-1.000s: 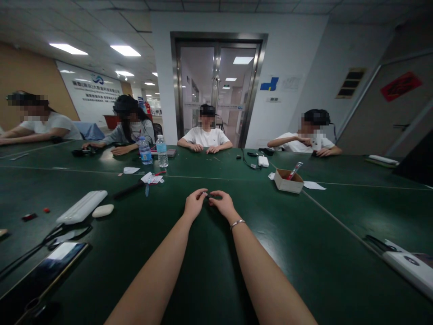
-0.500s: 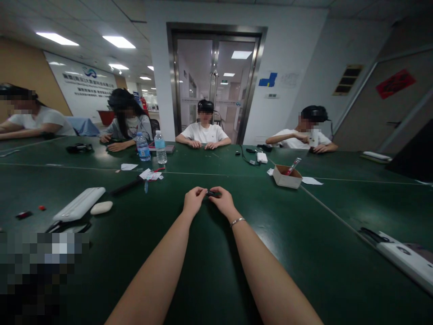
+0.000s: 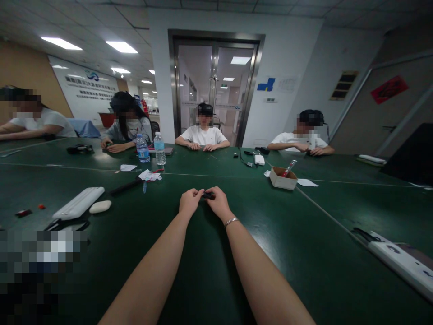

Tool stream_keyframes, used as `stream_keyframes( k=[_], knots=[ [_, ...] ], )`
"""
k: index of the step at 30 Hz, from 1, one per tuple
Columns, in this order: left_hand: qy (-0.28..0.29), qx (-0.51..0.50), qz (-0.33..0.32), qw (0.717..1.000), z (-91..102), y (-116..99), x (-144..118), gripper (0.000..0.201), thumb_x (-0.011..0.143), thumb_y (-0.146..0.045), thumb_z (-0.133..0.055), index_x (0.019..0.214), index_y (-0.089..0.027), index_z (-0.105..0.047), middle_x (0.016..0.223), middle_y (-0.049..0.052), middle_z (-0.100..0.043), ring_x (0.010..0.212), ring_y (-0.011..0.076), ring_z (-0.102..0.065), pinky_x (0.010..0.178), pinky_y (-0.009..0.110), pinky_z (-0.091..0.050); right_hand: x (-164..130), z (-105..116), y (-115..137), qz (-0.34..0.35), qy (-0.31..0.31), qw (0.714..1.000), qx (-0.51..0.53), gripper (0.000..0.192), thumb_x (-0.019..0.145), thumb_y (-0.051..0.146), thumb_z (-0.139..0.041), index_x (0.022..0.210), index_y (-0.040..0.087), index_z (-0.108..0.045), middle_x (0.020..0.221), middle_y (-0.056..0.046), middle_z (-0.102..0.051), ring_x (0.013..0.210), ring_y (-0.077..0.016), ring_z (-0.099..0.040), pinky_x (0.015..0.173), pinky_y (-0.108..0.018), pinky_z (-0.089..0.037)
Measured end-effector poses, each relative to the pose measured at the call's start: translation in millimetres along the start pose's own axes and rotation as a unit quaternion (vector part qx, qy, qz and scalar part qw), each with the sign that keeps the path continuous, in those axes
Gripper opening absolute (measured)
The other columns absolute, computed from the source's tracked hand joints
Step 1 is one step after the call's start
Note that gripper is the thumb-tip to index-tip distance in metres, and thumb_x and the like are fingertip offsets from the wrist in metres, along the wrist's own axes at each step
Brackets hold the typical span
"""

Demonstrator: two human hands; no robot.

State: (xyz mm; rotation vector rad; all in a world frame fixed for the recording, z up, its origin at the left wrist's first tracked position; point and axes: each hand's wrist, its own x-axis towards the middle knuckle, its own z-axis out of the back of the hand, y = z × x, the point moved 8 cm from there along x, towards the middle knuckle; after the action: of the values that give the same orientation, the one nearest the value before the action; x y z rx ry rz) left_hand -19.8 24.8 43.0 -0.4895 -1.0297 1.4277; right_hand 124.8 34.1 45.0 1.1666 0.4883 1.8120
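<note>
A small dark object (image 3: pixel 209 195), perhaps a few centimetres long, is held low over the green table (image 3: pixel 216 253) at the middle of the view. Its kind is too small to make out. From the right, my right hand (image 3: pixel 218 203) is closed around it with bent fingers, and a silver bracelet (image 3: pixel 232 221) circles that wrist. My left hand (image 3: pixel 189 201) pinches at the object's left end, thumb and forefinger together. The fingertips hide much of the object.
To the left lie a white case (image 3: pixel 79 203) and a cream oval item (image 3: pixel 100 206). Farther off stand two bottles (image 3: pixel 159 151) and a cardboard box (image 3: pixel 283 180). A white device (image 3: pixel 399 253) is at right. Several people (image 3: pixel 203 134) sit across the table.
My view has tilted slightly up and turned a little right. My hands have shifted slightly left in the view, still together at the small dark object.
</note>
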Motion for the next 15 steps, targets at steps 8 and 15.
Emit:
stream_keyframes(
  k=[8, 15],
  knots=[
    [0.0, 0.044, -0.001, 0.999, -1.3, 3, 1, 0.047, 0.078, -0.061, -0.044, 0.059, -0.021, -0.06, 0.058, 0.001, -0.06, 0.054, 0.016, -0.052, 0.055, 0.026, -0.036, -1, 1, 3, 0.008, -0.003, 1.0, 0.0, 0.025, 0.066, 0.002, -0.061, 0.085, 0.018, -0.062, 0.09, -0.002, -0.057, 0.083, -0.0153, -0.058, 0.076, -0.029, -0.049],
    [0.025, -0.038, -0.074, 0.996, -10.3, 0, 5, 0.021, 0.081, -0.037, -0.052, 0.084, -0.021, -0.066, 0.085, 0.003, -0.065, 0.076, 0.0165, -0.059, 0.072, 0.028, -0.045, -1, -4, -10, -0.033, 0.022, 0.999, -0.007, 0.023, 0.072, 0.011, -0.064, 0.094, 0.018, -0.065, 0.091, -0.003, -0.063, 0.081, -0.0157, -0.061, 0.078, -0.029, -0.05]
  ],
)
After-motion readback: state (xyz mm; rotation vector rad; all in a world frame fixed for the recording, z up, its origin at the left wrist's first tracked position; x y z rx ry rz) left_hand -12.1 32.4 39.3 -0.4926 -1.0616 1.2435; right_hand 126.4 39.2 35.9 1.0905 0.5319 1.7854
